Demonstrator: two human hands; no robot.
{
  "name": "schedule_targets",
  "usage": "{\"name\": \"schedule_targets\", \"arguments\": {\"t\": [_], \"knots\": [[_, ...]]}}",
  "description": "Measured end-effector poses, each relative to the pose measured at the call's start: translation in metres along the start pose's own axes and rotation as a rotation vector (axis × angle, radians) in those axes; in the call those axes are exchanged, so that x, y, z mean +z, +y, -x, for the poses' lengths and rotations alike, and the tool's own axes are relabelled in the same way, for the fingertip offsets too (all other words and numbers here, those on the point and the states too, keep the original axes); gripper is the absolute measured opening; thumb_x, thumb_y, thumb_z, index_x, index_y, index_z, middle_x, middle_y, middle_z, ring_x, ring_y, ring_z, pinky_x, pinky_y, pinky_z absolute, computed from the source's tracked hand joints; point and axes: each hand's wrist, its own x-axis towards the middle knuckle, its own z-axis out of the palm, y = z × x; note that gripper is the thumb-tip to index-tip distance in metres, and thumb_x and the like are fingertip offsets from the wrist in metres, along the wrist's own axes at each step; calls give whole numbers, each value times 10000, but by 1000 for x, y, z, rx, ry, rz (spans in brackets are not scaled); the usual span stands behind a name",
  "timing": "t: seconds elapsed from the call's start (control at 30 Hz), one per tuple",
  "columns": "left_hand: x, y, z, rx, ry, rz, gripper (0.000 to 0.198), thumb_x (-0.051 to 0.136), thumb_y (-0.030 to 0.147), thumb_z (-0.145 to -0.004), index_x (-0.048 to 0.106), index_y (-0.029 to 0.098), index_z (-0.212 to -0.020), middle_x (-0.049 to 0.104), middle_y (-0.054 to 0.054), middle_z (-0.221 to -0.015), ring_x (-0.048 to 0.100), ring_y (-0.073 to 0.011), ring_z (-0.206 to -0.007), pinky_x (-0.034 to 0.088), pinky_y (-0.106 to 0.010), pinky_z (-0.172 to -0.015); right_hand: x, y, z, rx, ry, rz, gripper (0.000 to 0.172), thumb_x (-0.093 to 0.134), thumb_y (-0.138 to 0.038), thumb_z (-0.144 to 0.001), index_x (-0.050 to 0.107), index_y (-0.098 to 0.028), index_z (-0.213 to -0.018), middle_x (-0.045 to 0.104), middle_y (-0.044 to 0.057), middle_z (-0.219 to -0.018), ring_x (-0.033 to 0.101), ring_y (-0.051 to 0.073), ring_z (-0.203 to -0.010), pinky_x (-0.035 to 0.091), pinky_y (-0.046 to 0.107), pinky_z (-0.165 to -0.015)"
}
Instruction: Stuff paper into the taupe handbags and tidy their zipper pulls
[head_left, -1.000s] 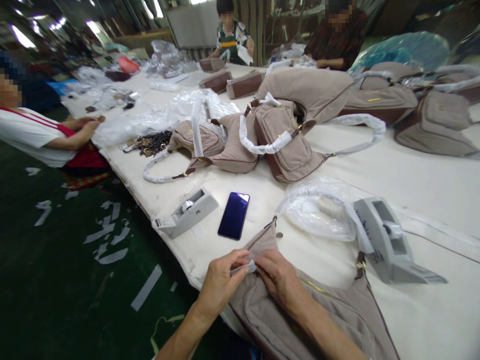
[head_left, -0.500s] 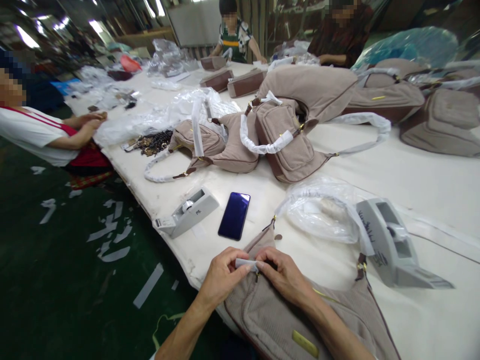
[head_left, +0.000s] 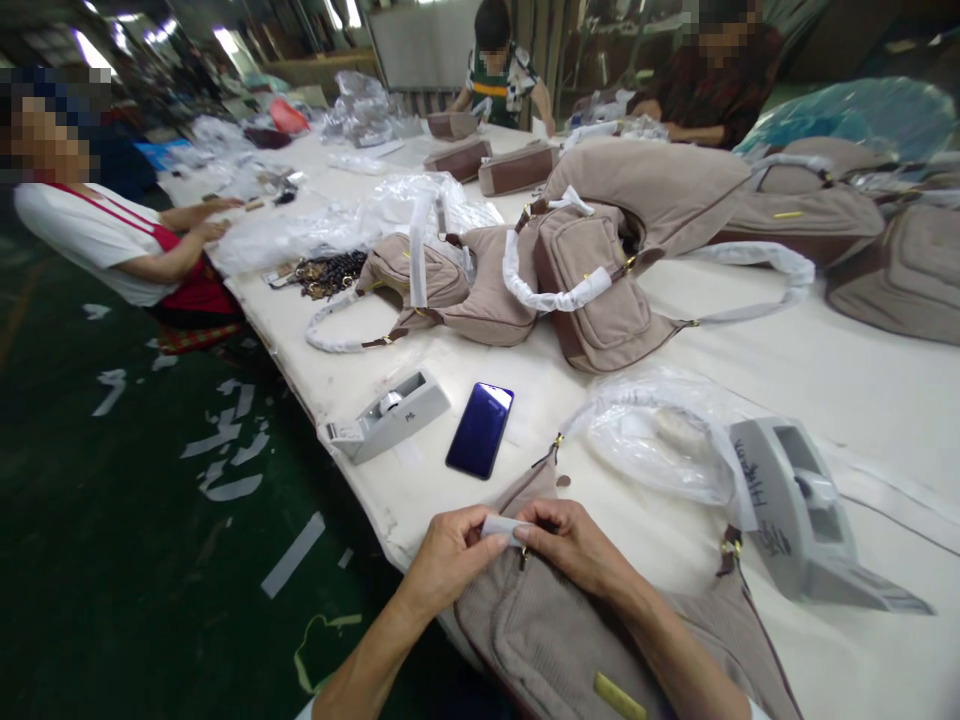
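Observation:
A small whitish strip (head_left: pixel 502 527) is pinched between my two hands, above the zipper pull of a taupe corduroy bag (head_left: pixel 555 630). My left hand (head_left: pixel 454 555) holds the strip's left end with thumb and fingers. At its other end, my right hand (head_left: pixel 574 545) grips it, the forearm crossing over the bag. The bag lies at the table's near edge, with a gold plate on its front and a wrapped strap (head_left: pixel 742 480) reaching up and right. Just beyond my hands rests a dark blue phone (head_left: pixel 481 430).
Grey tape dispensers stand left of the phone (head_left: pixel 397 415) and at the right (head_left: pixel 810 510). Several taupe bags (head_left: pixel 600 290) lie across the white table (head_left: pixel 750 370), beside plastic wrapping (head_left: pixel 285 235) and dark chains (head_left: pixel 326 275). One person (head_left: pixel 105 240) is at the left, others behind.
The view has shifted, so the table things appear slightly further right. Both hands still hold the strip, which shows a little wider. The person at the left has hands further apart.

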Motion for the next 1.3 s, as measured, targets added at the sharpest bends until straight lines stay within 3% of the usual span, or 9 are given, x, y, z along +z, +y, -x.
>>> {"name": "schedule_targets", "arguments": {"t": [0.17, 0.43, 0.63, 0.9, 1.07, 1.2, 1.3], "knots": [[2, -4, 5, -41, 53, 21, 258, 546, 353, -804, 589, 134, -675, 444, 47, -518, 419, -99, -491, 281, -208, -473, 2, -1, 1, -8, -12, 15, 243, 563, -353, -831, 620, -135, -739, 526, -13, -644, 442, 111, -615, 323, 224, -565], [8, -4, 7, -8, 119, 59, 206, 524, 293, -809, 600, 142, -692, 416, 51, -552, 381, -90, -513, 277, -208, -492, 6, -4, 1, 18, -11, 87, 139, 608, -268, -773, 601, -142, -715, 538, -18, -645, 454, 114, -617, 335, 219, -561], [7, -12, 9, 4, 42, 156, 186, 539, 253, -790, 638, 146, -907, 506, 32, -632, 422, -98, -534, 305, -208, -502, 8, -3, -1, 9, 20, 114, 152, 591, -274, -778, 610, -140, -708, 547, -11, -644, 470, 124, -626, 343, 228, -577], [18, -18, 6, 40, 159, 250, 113, 509, 182, -758, 600, 152, -696, 477, 38, -590, 422, -104, -584, 324, -207, -565, 13, 5, 5, -98, 72, 244, 112, 547, -202, -824, 618, -164, -747, 575, -11, -678, 508, 127, -658, 372, 224, -610], [22, -19, 7, -11, 109, 280, 108, 504, 179, -727, 607, 153, -711, 502, 32, -594, 446, -114, -585, 345, -210, -578, 8, 4, 13, -270, 2, 427, 151, 481, -108, -835, 597, -184, -776, 568, -7, -726, 523, 128, -723, 371, 230, -674], [24, -18, 10, -15, 47, 224, 142, 480, 169, -734, 621, 155, -736, 567, 9, -652, 507, -136, -644, 381, -218, -621, 5, -3, 23, -307, -19, 573, 182, 465, -39, -750, 567, -189, -742, 519, -13, -686, 492, 134, -698, 348, 248, -664], [26, -17, 9, -8, 24, 227, 161, 469, 158, -733, 629, 156, -744, 602, 0, -682, 534, -141, -678, 396, -223, -658, 9, -4, 28, -315, -1, 721, 100, 526, -90, -701, 524, -187, -725, 514, -10, -680, 473, 154, -697, 337, 284, -676]]}}
